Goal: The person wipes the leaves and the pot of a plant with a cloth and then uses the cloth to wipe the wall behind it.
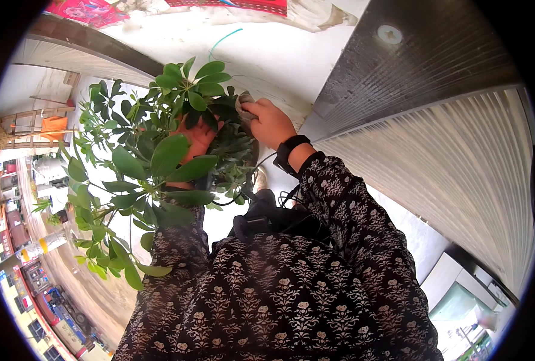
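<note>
A schefflera plant (170,155) with glossy green leaves fills the space before me, leaning out to the left. My left hand (196,139) is among its leaves, palm upturned, with dark leaves over the fingers. Leaves in front hide part of that hand and its wrist. In my right hand (272,122) is a crumpled grey cloth (245,104), pinched at the plant's right side against the foliage. A black band (290,151) is around my right wrist. Below the right hand, the edge of a dark pot (255,153) shows behind the lower leaves.
A white wall (276,54) with red posters stands beyond the plant. A dark metal post (411,49) and a ribbed panel (443,176) rise at the right. Thin black cable (245,195) hangs near my waist. A street with parked vehicles (62,307) lies at the left.
</note>
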`<action>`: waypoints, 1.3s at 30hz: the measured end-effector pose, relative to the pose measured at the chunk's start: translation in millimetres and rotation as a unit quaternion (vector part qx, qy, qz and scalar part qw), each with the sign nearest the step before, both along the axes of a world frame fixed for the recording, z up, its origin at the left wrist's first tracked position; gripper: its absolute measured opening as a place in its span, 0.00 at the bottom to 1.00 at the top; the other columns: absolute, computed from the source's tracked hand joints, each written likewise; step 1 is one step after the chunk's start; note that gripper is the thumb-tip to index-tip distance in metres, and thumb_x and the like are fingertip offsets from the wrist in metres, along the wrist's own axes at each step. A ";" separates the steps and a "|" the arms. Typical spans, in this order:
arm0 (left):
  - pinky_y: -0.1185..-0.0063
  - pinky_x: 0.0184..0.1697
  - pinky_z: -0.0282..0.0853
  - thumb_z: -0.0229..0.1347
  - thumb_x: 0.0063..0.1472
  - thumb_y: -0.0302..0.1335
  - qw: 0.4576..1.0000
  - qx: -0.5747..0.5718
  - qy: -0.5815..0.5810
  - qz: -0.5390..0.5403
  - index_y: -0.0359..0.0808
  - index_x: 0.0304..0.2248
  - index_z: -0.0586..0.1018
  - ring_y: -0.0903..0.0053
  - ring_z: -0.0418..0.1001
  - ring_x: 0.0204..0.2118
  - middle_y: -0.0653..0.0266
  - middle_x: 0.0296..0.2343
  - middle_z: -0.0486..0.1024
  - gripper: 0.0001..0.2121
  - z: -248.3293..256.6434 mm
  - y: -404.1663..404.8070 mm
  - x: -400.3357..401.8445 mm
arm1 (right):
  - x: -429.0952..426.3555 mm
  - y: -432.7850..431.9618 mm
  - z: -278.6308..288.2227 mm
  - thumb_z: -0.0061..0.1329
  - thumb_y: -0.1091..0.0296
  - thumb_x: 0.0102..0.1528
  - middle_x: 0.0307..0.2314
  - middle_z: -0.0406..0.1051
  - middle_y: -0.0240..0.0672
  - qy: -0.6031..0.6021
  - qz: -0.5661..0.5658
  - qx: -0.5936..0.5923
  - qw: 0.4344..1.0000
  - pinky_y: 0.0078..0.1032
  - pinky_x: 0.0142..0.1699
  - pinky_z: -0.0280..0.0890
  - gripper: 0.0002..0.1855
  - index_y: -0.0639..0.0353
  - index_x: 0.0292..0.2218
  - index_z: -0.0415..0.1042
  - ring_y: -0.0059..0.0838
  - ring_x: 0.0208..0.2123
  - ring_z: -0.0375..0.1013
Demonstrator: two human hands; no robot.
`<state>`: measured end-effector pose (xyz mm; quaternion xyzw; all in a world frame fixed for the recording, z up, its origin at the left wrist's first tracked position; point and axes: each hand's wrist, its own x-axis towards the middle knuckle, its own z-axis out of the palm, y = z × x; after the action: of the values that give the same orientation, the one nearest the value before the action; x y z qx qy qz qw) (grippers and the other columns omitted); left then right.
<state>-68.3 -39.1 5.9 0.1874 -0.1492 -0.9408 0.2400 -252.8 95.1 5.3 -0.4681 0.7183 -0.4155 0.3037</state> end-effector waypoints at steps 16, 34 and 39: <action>0.71 0.44 0.70 0.49 0.57 0.25 0.821 -0.387 -0.420 0.026 0.35 0.41 0.69 0.67 0.71 0.38 0.60 0.33 0.71 0.11 -73.2 -12.5 -8.4 | 9.7 32.9 -31.3 0.38 0.68 0.48 0.36 0.67 0.37 0.074 0.036 0.116 0.990 0.31 0.43 0.63 0.18 0.46 0.41 0.71 0.41 0.39 0.67; 0.72 0.43 0.68 0.51 0.56 0.28 0.481 -0.728 -0.418 -0.253 0.34 0.41 0.70 0.68 0.71 0.38 0.60 0.34 0.72 0.13 -57.8 -55.0 -44.1 | 11.1 46.1 -51.8 0.38 0.70 0.48 0.34 0.67 0.36 0.070 0.035 0.128 0.989 0.31 0.43 0.63 0.17 0.48 0.40 0.71 0.40 0.39 0.66; 0.73 0.43 0.68 0.52 0.55 0.28 0.454 -0.742 -0.397 -0.293 0.34 0.41 0.70 0.69 0.71 0.38 0.60 0.34 0.72 0.14 -52.6 -53.2 -46.1 | 11.0 44.7 -45.8 0.38 0.72 0.48 0.34 0.66 0.38 0.050 0.019 0.121 0.991 0.31 0.43 0.63 0.17 0.49 0.40 0.71 0.41 0.39 0.66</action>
<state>-114.4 -92.3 -46.7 0.2363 -0.9160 -0.3124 -0.0869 -241.7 139.8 -40.5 -0.4617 0.7684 -0.2955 0.3302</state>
